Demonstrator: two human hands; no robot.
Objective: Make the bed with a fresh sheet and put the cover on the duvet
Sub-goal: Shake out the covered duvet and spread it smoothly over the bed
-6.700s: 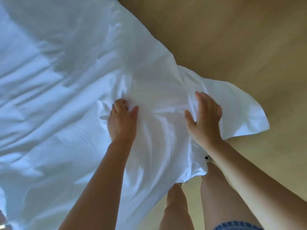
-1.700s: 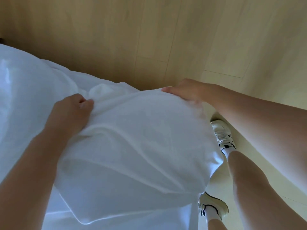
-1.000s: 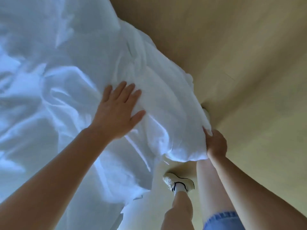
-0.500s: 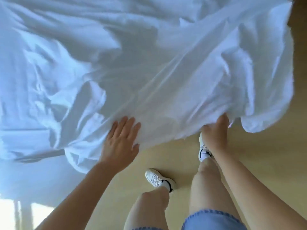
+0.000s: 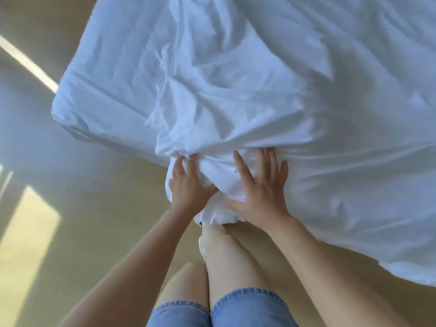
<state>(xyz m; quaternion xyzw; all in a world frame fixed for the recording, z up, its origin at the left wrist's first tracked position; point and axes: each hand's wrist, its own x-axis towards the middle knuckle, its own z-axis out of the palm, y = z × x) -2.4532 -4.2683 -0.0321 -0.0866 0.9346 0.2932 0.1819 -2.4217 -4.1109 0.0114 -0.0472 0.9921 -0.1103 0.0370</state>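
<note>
Left hand [image 5: 188,186] presses straight fingers into a bunched fold of the white bedding [image 5: 212,102], fingertips sunk in the cloth. Just beside it, the right hand [image 5: 262,190] lies flat with fingers spread. The crumpled bedding covers the mattress [image 5: 94,79] and drapes rightward over the wooden floor [image 5: 106,208].

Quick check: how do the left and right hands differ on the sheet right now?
The left hand has fingers close together, tips buried in a bunched fold of the sheet; the right hand lies flat, fingers spread wide. Left hand's grip cannot be judged; right hand plainly presses with none. Left hand is at the bunch's edge by the floor; right hand is further in. Both rest on the same bunch.
</note>
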